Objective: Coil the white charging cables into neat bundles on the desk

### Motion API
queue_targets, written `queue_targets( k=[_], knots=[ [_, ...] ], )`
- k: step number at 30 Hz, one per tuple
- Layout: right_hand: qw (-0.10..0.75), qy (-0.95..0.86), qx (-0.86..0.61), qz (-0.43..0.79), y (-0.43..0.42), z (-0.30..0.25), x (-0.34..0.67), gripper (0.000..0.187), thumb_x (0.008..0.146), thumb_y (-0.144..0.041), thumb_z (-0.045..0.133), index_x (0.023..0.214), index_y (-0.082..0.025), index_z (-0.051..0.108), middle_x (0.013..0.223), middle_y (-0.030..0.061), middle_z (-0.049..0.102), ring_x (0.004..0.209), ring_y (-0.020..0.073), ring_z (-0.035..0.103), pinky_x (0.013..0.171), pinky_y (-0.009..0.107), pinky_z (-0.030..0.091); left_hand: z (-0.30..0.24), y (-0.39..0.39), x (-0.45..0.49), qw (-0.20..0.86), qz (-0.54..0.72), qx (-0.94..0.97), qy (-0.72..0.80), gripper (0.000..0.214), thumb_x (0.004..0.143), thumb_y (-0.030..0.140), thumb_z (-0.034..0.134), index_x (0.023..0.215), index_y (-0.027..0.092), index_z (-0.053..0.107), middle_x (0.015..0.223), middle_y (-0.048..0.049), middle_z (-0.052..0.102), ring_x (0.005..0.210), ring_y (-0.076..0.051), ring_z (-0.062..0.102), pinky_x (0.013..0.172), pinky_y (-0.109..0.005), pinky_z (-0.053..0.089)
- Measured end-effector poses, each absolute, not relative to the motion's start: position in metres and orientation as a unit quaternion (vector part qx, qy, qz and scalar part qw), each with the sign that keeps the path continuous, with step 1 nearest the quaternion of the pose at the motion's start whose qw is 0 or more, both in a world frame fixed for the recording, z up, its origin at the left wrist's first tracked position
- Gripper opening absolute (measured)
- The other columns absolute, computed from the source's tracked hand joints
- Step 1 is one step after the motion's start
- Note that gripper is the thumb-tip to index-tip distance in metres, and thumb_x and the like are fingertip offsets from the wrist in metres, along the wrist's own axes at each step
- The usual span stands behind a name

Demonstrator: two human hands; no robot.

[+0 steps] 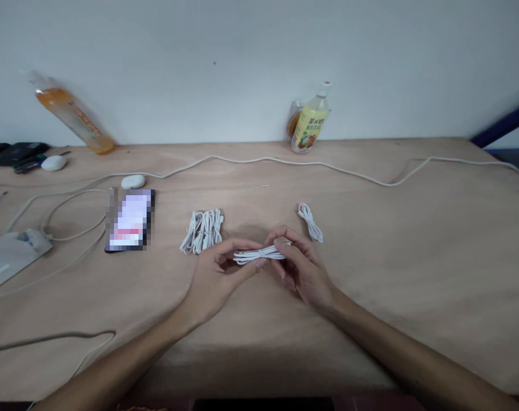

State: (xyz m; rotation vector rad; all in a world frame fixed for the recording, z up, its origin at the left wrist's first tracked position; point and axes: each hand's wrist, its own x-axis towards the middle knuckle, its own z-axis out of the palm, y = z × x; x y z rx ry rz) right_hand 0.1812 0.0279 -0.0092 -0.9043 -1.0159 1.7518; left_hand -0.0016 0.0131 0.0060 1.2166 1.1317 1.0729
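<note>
Between my two hands is a coiled white cable (259, 254), cinched at its middle and lying sideways just above the table. My left hand (220, 271) pinches its left part between thumb and fingers. At the other end, my right hand (302, 265) grips the bundle, its fingertips covering that end. Several similar white cable bundles (203, 231) lie side by side beyond my left hand. One more white cable bundle (310, 221) rests on the table just past my right hand.
A phone (131, 220) and a white earbud case (133, 182) lie to the left. A long white cord (263, 160) crosses the back of the wooden table (413, 240). An orange drink bottle (75, 114) and a yellow drink bottle (311, 123) lean by the wall.
</note>
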Motion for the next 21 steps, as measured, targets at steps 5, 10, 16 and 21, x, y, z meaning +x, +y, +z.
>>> queue_targets(
  k=[5, 10, 16, 21],
  knots=[
    [0.447, -0.415, -0.368, 0.701, 0.0276, -0.0096, 0.1817, 0.039, 0.093, -0.059, 0.075, 0.095, -0.023, 0.062, 0.050, -0.0115, 0.048, 0.036, 0.0069, 0.026, 0.032, 0.018, 0.020, 0.0074, 0.0127, -0.0020, 0.545, 0.457, 0.516, 0.477, 0.022, 0.083, 0.026, 0.089, 0.102, 0.018, 0.083, 0.098, -0.0059, 0.088, 0.080, -0.018, 0.081, 0.080, -0.029, 0.068],
    [0.442, -0.417, -0.373, 0.701, 0.0270, -0.0093, 0.1828, 0.039, 0.094, -0.060, 0.075, 0.097, -0.023, 0.062, 0.052, -0.0113, 0.049, 0.036, 0.0070, 0.026, 0.032, 0.018, 0.020, 0.0095, 0.0127, -0.0028, 0.539, 0.455, 0.519, 0.483, 0.022, 0.083, 0.028, 0.090, 0.100, 0.017, 0.082, 0.093, -0.0059, 0.087, 0.075, -0.018, 0.080, 0.075, -0.029, 0.067],
    [0.439, -0.421, -0.371, 0.702, 0.0272, -0.0092, 0.1824, 0.040, 0.094, -0.062, 0.075, 0.095, -0.024, 0.060, 0.050, -0.0122, 0.047, 0.037, 0.0071, 0.024, 0.032, 0.018, 0.020, 0.0113, 0.0132, -0.0031, 0.534, 0.453, 0.525, 0.485, 0.020, 0.083, 0.027, 0.089, 0.099, 0.017, 0.083, 0.088, -0.0049, 0.086, 0.074, -0.018, 0.080, 0.073, -0.028, 0.067],
    [0.439, -0.451, -0.372, 0.683, 0.0287, -0.0063, 0.1822, 0.042, 0.095, -0.064, 0.072, 0.094, -0.024, 0.060, 0.051, -0.0115, 0.046, 0.039, 0.0080, 0.028, 0.035, 0.019, 0.020, 0.0125, 0.0144, -0.0041, 0.551, 0.448, 0.514, 0.481, 0.018, 0.086, 0.029, 0.087, 0.099, 0.017, 0.082, 0.080, -0.0035, 0.085, 0.071, -0.018, 0.081, 0.071, -0.028, 0.069]
  ],
)
